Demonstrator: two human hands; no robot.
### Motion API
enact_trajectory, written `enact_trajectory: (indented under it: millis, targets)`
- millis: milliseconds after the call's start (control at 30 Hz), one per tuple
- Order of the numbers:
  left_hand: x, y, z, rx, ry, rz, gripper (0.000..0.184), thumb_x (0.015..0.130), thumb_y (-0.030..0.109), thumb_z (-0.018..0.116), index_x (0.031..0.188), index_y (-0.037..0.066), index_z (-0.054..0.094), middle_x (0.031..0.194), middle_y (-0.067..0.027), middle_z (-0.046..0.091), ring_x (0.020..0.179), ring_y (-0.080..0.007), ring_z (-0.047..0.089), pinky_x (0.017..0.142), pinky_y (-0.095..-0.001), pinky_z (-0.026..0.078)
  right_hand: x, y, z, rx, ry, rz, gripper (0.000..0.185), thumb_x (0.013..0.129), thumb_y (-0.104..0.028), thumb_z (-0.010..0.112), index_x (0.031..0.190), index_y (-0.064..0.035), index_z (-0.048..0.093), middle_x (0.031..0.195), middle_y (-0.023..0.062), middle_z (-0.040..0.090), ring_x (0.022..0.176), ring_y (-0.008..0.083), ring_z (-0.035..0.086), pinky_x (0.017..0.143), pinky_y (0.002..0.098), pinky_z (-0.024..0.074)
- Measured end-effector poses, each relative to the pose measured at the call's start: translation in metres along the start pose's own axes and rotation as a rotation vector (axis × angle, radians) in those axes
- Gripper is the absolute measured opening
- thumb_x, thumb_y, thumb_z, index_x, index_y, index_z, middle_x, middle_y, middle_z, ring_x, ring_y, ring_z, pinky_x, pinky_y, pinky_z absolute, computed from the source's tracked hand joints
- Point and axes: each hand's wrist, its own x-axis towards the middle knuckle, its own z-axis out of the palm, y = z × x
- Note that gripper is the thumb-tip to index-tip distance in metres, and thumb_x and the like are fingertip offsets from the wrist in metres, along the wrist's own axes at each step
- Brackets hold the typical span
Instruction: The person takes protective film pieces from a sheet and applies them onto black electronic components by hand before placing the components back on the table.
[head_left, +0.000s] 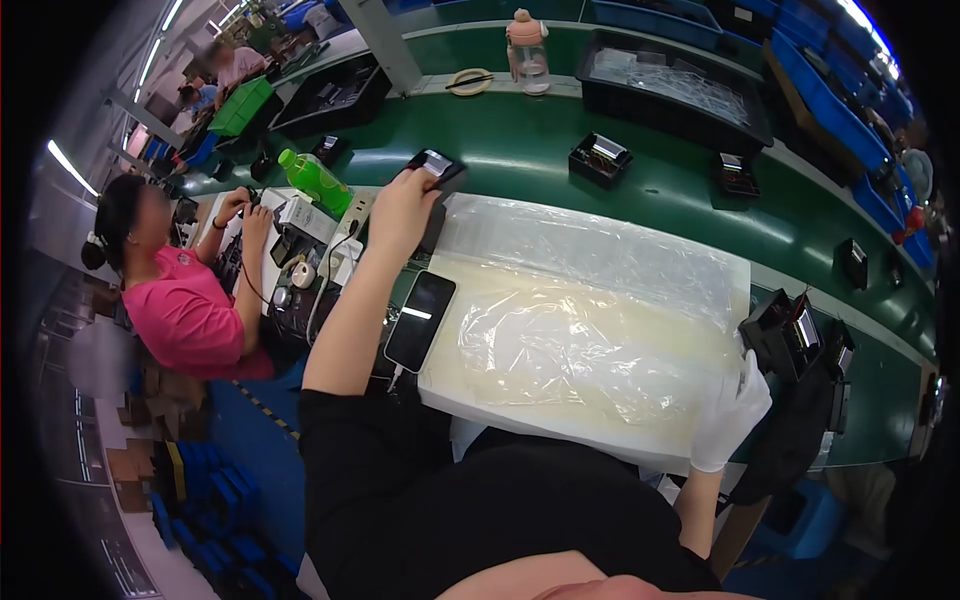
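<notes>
My bare left hand (400, 212) reaches forward over the green conveyor belt (490, 155). Its fingers are closed on a small black box (450, 172) with a shiny silver part on top. My right hand (731, 412) wears a white glove and rests at the right edge of the work surface (560, 420), which is covered with clear plastic film (560, 345). Its fingers are curled; whatever they hold, if anything, is hidden. Just beyond this hand stand black boxes (780, 325) with wires.
A phone (420, 320) with a cable lies left of the film. More black boxes (601, 158) sit on the belt. A green bottle (315, 180), a power strip (357, 212) and a pink-topped bottle (528, 55) stand around. A co-worker in a pink shirt (185, 315) sits left.
</notes>
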Motion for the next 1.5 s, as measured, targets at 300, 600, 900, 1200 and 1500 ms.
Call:
enact_trajectory:
  millis: [300,600,900,1200,1500]
  targets:
    - [-0.080,0.017,-0.006,0.062,0.130,0.167,0.035,0.082,0.008,0.070,0.116,0.008,0.061,0.109,-0.0087,0.063,0.094,-0.0280,0.059,0.086,-0.0359,0.048,-0.045,0.036,-0.031,-0.106,0.430,-0.028,0.058,0.083,-0.002,0.069,0.138,0.0015,0.050,0.121,0.0178,0.058,0.104,0.0302,0.057,0.087,0.0345,0.0462]
    - [-0.182,0.082,0.047,-0.116,-0.221,0.194,0.019,0.095,0.016,0.060,0.109,0.004,0.054,0.102,-0.0105,0.062,0.098,-0.0282,0.061,0.088,-0.0384,0.050,-0.016,0.005,-0.041,-0.263,0.150,0.094,0.043,0.079,-0.006,0.071,0.120,0.0027,0.058,0.118,0.0195,0.060,0.097,0.0282,0.059,0.086,0.0339,0.0489]
    - [-0.208,0.138,0.009,-1.829,-0.412,-0.686,0.026,0.097,0.010,0.053,0.121,0.004,0.046,0.106,-0.0124,0.056,0.102,-0.0327,0.066,0.088,-0.0416,0.055,-0.006,-0.102,-0.027,0.267,-0.567,0.137,0.024,0.081,-0.010,0.074,0.103,-0.0026,0.068,0.098,0.0106,0.068,0.081,0.0226,0.062,0.075,0.0312,0.0502]
    - [-0.255,0.046,-0.027,-1.157,0.979,-0.657,0.049,0.099,0.005,0.058,0.137,0.018,0.031,0.119,-0.0136,0.050,0.094,-0.0215,0.061,0.080,-0.0351,0.057,-0.015,-0.169,0.015,0.625,-0.759,-0.664,0.041,0.078,-0.009,0.078,0.116,-0.0021,0.066,0.112,0.0137,0.068,0.098,0.0282,0.064,0.088,0.0342,0.0505]
    - [-0.444,-0.077,0.044,0.245,-0.053,-0.859,0.037,0.097,0.008,0.054,0.132,0.002,0.045,0.128,-0.0188,0.049,0.113,-0.0327,0.054,0.099,-0.0394,0.043,-0.004,-0.127,0.029,0.546,-0.587,-0.360,0.033,0.078,0.002,0.068,0.111,-0.0011,0.067,0.109,0.0136,0.067,0.095,0.0283,0.063,0.088,0.0353,0.0507]
